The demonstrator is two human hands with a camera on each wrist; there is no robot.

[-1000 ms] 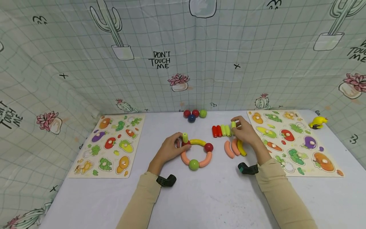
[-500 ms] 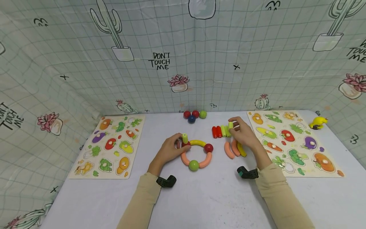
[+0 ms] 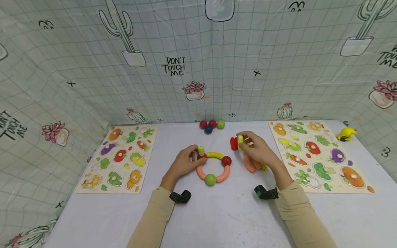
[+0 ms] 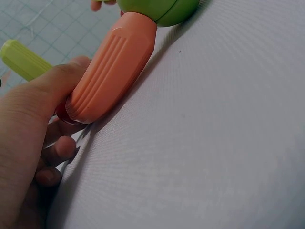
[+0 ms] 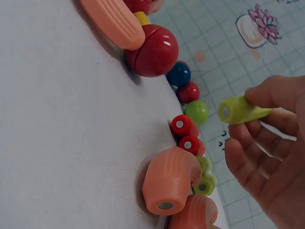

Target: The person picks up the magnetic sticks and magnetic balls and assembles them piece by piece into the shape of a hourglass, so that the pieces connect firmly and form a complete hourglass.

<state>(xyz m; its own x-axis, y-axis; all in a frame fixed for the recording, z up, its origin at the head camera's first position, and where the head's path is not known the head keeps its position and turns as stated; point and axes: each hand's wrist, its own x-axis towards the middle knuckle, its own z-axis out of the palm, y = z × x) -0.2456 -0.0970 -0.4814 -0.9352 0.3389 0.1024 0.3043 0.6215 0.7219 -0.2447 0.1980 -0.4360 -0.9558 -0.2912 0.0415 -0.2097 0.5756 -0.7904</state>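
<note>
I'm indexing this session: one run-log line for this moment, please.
left hand: holds red ball under upright green rod | right hand: pinches raised green rod | status: these rods apart

A grid-patterned cloth (image 3: 235, 93) printed with cacti and "DON'T TOUCH ME" fills the upper frame. Down on the white tabletop (image 3: 223, 213), one vegetable board (image 3: 121, 189) lies left of centre, a second board (image 3: 341, 190) towards the right, a yellow toy (image 3: 346, 134) beside its upper right corner.

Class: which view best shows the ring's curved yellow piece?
The head view: the yellow piece shows almost its whole curve. The right wrist view catches only a scrap beside a red ball; the left wrist view, none.
</note>
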